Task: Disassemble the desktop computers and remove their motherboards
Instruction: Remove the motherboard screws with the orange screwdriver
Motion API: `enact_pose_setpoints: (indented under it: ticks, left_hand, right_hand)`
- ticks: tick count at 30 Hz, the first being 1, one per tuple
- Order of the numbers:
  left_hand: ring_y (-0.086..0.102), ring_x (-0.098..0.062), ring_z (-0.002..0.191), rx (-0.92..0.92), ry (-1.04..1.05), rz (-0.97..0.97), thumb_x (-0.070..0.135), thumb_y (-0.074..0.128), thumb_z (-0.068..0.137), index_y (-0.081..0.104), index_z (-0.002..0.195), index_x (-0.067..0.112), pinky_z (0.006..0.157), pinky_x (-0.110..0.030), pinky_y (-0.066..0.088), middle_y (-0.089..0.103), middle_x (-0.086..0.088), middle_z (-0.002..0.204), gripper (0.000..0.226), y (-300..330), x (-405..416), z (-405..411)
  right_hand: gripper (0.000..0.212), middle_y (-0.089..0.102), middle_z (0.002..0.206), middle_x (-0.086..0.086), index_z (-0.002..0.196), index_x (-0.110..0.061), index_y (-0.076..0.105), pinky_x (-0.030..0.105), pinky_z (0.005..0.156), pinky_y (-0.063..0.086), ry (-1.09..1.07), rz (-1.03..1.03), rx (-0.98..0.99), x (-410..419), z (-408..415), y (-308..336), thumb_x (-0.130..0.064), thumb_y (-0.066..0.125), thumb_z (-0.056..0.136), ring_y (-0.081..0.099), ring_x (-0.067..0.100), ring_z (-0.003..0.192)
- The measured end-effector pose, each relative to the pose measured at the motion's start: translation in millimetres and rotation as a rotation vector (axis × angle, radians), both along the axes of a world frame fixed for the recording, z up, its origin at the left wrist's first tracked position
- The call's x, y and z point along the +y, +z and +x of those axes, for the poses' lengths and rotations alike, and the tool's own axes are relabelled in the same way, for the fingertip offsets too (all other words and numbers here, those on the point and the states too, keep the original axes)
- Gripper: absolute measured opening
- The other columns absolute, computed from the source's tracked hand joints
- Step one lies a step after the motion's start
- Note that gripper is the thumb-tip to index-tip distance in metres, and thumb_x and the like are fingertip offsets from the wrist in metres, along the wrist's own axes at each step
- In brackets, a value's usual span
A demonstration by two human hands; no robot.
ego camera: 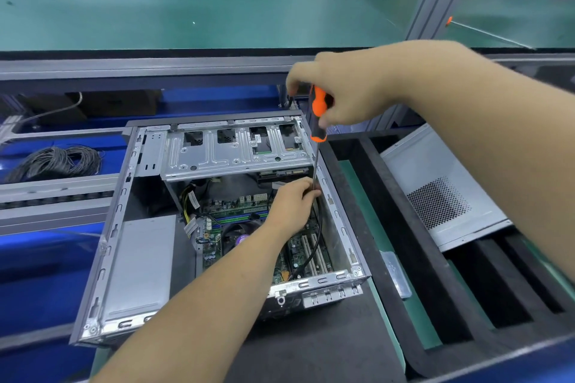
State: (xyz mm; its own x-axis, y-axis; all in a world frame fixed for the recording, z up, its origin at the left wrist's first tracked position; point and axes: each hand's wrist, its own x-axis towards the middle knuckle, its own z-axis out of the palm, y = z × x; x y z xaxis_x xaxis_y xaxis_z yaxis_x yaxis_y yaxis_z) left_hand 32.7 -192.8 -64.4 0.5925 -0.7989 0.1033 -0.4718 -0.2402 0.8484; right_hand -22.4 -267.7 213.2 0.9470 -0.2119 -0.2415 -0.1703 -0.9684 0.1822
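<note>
Partway: side panel (441, 193) off, motherboard (249, 227) not yet out of the case (118, 227).
Right hand (351, 87) grips the screwdriver (318, 112); left hand (292, 202) pinches its shaft low inside, apparently working screws.

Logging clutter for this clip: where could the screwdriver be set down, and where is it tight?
Bare patches: the dark mat in front of the open computer case, and the green bench top beyond the rail. Tight: inside the case, where the left hand, screwdriver shaft, black cable and motherboard crowd under the drive cage.
</note>
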Motion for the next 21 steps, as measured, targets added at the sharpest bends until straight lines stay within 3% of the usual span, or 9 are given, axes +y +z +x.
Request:
enact_pose_setpoints:
  ticks: [2, 6, 9, 12, 14, 16, 18, 20, 21]
  left_hand:
    - [0.049, 0.013, 0.055, 0.023, -0.01, -0.003, 0.011, 0.054, 0.102, 0.067, 0.091, 0.016, 0.052, -0.008, 0.035, 0.06, 0.014, 0.078, 0.018, 0.5, -0.3, -0.9]
    - [0.048, 0.011, 0.05, 0.052, 0.007, -0.031, 0.013, 0.053, 0.103, 0.069, 0.098, 0.012, 0.049, -0.008, 0.034, 0.056, 0.02, 0.067, 0.017, -0.2, 1.7, -1.0]
    - [0.051, 0.005, 0.056, 0.033, -0.003, -0.013, 0.014, 0.053, 0.103, 0.069, 0.098, 0.009, 0.054, -0.01, 0.036, 0.061, 0.017, 0.068, 0.018, 0.5, 2.8, -0.2]
    - [0.051, 0.004, 0.06, 0.021, -0.014, -0.005, 0.014, 0.053, 0.103, 0.068, 0.096, 0.007, 0.059, -0.015, 0.036, 0.065, 0.006, 0.08, 0.019, 0.9, 1.1, -1.7]
    - [0.049, 0.01, 0.055, 0.026, -0.007, -0.024, 0.013, 0.053, 0.103, 0.064, 0.09, 0.013, 0.053, -0.009, 0.034, 0.055, 0.015, 0.07, 0.017, 2.7, 2.5, -1.2]
    - [0.049, 0.012, 0.054, 0.023, -0.009, -0.019, 0.013, 0.053, 0.103, 0.064, 0.091, 0.015, 0.052, -0.007, 0.034, 0.055, 0.016, 0.07, 0.016, 2.4, 2.3, -1.4]
    - [0.049, 0.009, 0.056, 0.014, -0.019, -0.006, 0.013, 0.052, 0.103, 0.065, 0.093, 0.01, 0.054, -0.008, 0.034, 0.061, 0.007, 0.077, 0.016, 2.1, 1.2, -1.7]
    - [0.048, 0.007, 0.055, 0.024, 0.0, -0.025, 0.013, 0.053, 0.103, 0.064, 0.09, 0.01, 0.054, -0.01, 0.035, 0.058, 0.008, 0.073, 0.017, 2.2, 2.0, -1.2]
    - [0.049, 0.008, 0.054, 0.029, 0.01, -0.037, 0.013, 0.054, 0.102, 0.063, 0.088, 0.012, 0.054, -0.01, 0.035, 0.054, 0.012, 0.068, 0.017, 2.2, 3.1, -0.3]
  right_hand:
    - [0.052, 0.06, 0.085, 0.003, 0.111, -0.016, 0.053, 0.041, 0.069, 0.056, -0.088, -0.018, 0.0, 1.3, 0.1, 2.8, -0.063, 0.055, 0.09, 0.068, 0.027, 0.066]
    - [0.024, 0.059, 0.092, 0.002, 0.11, -0.021, 0.053, 0.047, 0.076, 0.056, -0.02, -0.039, -0.006, -2.7, 1.9, 0.6, -0.038, 0.059, 0.094, 0.068, 0.03, 0.076]
    - [0.046, 0.062, 0.079, 0.005, 0.105, -0.013, 0.055, 0.044, 0.071, 0.057, -0.095, -0.05, 0.005, 1.3, -0.6, 4.0, -0.057, 0.052, 0.094, 0.069, 0.03, 0.065]
    - [0.021, 0.066, 0.094, 0.003, 0.111, -0.018, 0.059, 0.043, 0.08, 0.054, 0.012, -0.05, -0.008, -0.5, 0.3, 1.2, -0.031, 0.06, 0.095, 0.063, 0.027, 0.081]
    - [0.046, 0.057, 0.101, 0.0, 0.124, -0.02, 0.052, 0.041, 0.083, 0.05, 0.006, -0.03, -0.014, 1.5, -0.7, 3.2, -0.047, 0.067, 0.089, 0.057, 0.026, 0.088]
    - [0.057, 0.065, 0.084, 0.005, 0.101, -0.01, 0.06, 0.042, 0.077, 0.054, -0.085, -0.069, -0.041, 3.0, -1.1, 5.5, -0.065, 0.051, 0.091, 0.065, 0.031, 0.077]
    - [0.04, 0.067, 0.073, 0.007, 0.086, -0.011, 0.06, 0.044, 0.073, 0.056, -0.065, -0.055, -0.041, -1.8, 0.2, 5.0, -0.047, 0.05, 0.099, 0.068, 0.031, 0.068]
    - [0.012, 0.062, 0.084, -0.002, 0.101, -0.021, 0.059, 0.038, 0.072, 0.051, -0.004, -0.03, -0.047, -2.7, 0.0, 5.7, -0.031, 0.06, 0.094, 0.062, 0.024, 0.074]
    - [0.025, 0.057, 0.082, -0.007, 0.11, -0.023, 0.055, 0.036, 0.069, 0.047, -0.001, -0.019, -0.05, -2.0, -0.5, 7.1, -0.037, 0.064, 0.092, 0.059, 0.022, 0.074]
